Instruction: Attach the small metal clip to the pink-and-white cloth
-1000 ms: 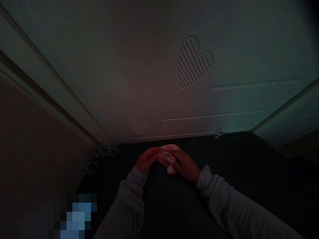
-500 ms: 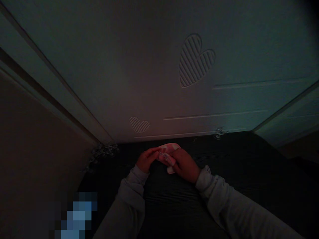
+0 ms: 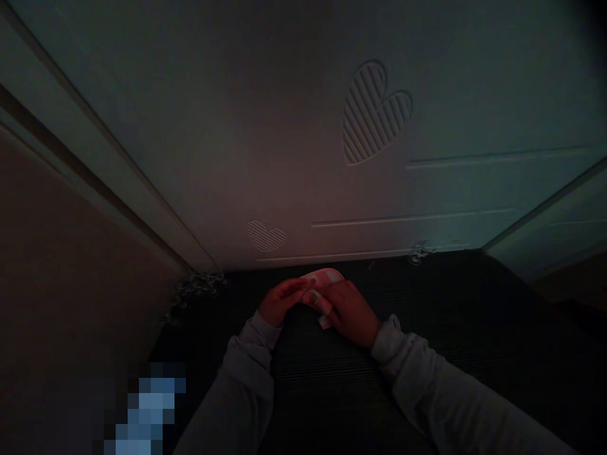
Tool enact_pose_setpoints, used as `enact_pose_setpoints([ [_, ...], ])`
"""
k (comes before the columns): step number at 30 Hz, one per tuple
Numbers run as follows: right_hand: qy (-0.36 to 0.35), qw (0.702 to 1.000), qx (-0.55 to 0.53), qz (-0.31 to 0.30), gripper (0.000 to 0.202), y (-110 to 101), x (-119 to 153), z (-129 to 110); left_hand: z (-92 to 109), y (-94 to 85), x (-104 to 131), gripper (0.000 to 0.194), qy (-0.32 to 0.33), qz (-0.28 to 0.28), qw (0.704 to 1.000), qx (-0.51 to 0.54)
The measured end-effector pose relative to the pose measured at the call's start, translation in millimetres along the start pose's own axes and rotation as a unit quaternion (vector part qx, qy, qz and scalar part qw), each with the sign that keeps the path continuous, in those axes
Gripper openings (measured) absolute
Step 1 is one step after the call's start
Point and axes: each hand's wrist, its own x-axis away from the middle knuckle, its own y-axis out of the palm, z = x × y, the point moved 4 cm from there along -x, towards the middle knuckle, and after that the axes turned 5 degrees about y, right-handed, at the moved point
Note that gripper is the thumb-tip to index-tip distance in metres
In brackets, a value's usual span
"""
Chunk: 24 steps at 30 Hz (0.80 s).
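A soft-looking pink-and-white patterned piece (image 3: 326, 277) lies between my hands over the dark surface. What kind of item it is, I cannot make out in the dim light. My left hand (image 3: 279, 302) pinches its left end with the fingertips. From the other side my right hand (image 3: 353, 313) grips it, with thumb and fingers closed round a folded part. A short pale end (image 3: 325, 322) hangs below the right thumb. Something small and shiny shows between the fingertips, too dark to name.
A dark ribbed surface (image 3: 308, 392) lies under my arms. Behind it stands a pale panel (image 3: 284, 158) with embossed hearts. Several small clear pieces (image 3: 203, 282) cluster at the back left, and another clear piece (image 3: 417, 254) sits by the panel. A pixelated bluish patch (image 3: 147, 411) covers the lower left.
Both hands stay nearly in place on the pink-and-white piece. The left fingertips and the folded part have shifted slightly.
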Motion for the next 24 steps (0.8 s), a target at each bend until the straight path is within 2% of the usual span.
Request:
enact_pose_setpoints([
  [15,-0.025,1.0,0.011,-0.004,0.03,4.3,0.7,2.3,3.0,1.1,0.3,0.026,0.032,-0.05,0.998,-0.003],
  [24,-0.019,0.999,0.029,-0.001,0.024,4.4,0.9,2.7,1.9,1.5,1.0,0.031,0.014,0.009,1.0,0.024],
])
